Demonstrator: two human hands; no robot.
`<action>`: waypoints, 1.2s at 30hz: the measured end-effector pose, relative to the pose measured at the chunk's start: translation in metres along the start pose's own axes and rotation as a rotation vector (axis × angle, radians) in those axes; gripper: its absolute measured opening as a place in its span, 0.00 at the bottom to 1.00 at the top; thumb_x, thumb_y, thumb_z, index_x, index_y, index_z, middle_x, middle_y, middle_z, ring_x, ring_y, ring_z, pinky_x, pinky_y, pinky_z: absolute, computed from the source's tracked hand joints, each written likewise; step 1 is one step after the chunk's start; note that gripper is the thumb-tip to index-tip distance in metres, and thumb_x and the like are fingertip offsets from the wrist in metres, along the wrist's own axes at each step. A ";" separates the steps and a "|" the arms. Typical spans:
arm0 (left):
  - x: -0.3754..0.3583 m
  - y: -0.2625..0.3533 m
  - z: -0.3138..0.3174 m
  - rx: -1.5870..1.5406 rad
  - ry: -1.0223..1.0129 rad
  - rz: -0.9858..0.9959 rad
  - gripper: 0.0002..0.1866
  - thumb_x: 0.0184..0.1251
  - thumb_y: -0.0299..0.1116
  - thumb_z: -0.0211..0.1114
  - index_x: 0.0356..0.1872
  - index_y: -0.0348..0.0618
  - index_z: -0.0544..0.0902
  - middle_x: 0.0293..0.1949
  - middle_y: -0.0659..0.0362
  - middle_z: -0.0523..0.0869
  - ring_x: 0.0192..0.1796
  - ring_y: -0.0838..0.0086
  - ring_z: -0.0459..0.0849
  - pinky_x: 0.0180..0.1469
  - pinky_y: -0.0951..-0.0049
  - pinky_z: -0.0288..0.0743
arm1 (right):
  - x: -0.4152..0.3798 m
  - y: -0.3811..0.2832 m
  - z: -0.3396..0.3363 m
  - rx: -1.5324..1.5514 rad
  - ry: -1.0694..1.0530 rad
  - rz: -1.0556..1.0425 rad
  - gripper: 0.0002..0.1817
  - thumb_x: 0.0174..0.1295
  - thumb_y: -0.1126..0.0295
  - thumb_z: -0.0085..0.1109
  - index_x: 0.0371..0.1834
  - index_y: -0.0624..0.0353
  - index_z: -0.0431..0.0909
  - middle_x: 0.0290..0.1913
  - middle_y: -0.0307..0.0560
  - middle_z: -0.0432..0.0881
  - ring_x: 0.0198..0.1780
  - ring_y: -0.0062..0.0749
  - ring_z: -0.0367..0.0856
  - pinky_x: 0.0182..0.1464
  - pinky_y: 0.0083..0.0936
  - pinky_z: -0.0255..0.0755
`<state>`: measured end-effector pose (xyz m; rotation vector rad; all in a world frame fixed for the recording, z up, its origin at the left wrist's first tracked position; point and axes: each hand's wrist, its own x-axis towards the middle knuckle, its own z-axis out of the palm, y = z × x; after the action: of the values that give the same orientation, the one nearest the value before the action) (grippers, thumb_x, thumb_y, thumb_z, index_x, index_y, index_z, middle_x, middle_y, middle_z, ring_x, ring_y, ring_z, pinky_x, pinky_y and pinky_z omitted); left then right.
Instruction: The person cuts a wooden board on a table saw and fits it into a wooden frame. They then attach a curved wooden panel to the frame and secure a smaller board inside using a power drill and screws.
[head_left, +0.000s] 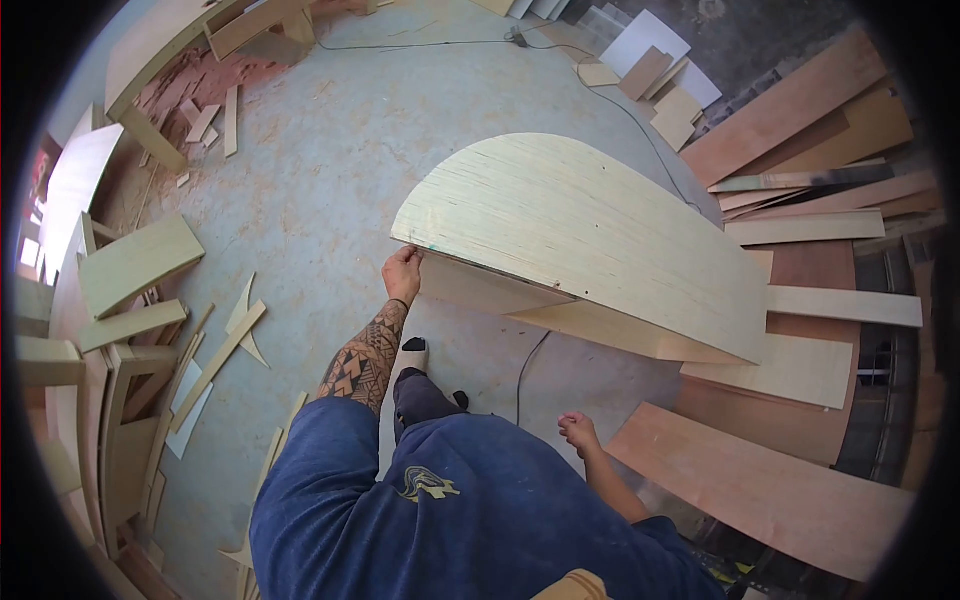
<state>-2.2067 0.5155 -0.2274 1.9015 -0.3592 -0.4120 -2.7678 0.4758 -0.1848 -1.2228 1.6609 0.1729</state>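
A large pale plywood panel [580, 225] with one rounded end forms the top of a box-like piece in front of me. Below its near edge, an inner plywood board [600, 335] shows. My left hand [403, 272] is closed at the panel's left corner, its fingers pinched against the edge; the fingertips are partly hidden. My right hand [577, 433] hangs beside my body, apart from the panel. Its fingers are curled in, and whatever may be inside them is hidden.
Plywood boards [765, 485] lie at the right, with longer planks [780, 110] behind them. Curved wooden pieces and offcuts [140, 265] are stacked on the left. A black cable [530, 365] runs across the dusty floor [320, 180] near my feet.
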 end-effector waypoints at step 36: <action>0.035 -0.037 -0.026 0.078 -0.409 -0.009 0.26 0.66 0.27 0.75 0.64 0.29 0.81 0.59 0.47 0.88 0.59 0.62 0.87 0.63 0.64 0.79 | -0.098 0.121 0.269 0.524 0.386 0.159 0.26 0.65 0.55 0.71 0.58 0.65 0.86 0.53 0.62 0.90 0.55 0.50 0.89 0.58 0.40 0.80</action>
<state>-2.1620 0.5345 -0.2569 1.8891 -0.6431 -0.8067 -2.6952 0.7602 -0.2853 -0.7529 1.9708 -0.4055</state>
